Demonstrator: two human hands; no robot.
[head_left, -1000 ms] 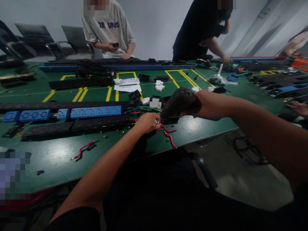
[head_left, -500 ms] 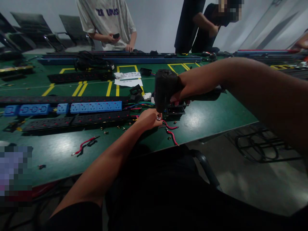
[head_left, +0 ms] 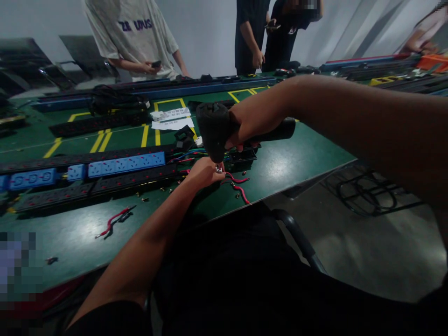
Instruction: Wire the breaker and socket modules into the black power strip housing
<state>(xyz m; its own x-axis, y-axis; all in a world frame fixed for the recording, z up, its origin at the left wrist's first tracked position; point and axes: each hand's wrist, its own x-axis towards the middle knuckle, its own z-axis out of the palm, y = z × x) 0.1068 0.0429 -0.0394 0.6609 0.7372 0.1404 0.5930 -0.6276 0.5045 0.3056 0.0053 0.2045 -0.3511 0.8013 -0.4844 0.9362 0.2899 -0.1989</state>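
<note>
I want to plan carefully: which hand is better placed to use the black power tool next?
Right hand, probably: it holds the black power tool, nose down, close over the left hand.

"ZE LOUS" (head_left: 136,24) on pale shirt (head_left: 135,44)

Short black sleeve (head_left: 114,318), black clothing (head_left: 241,270)

Right of the loose red wire (head_left: 242,193), the worktop (head_left: 297,161) offers open passage along its near edge (the right arm (head_left: 336,107) hangs over its farther part). Leftward, socket strips (head_left: 126,164) block a low sweep, scattered screws (head_left: 144,199) along their near side; the power driver (head_left: 212,126) obstructs descent from above onto the left hand (head_left: 203,173).
</note>
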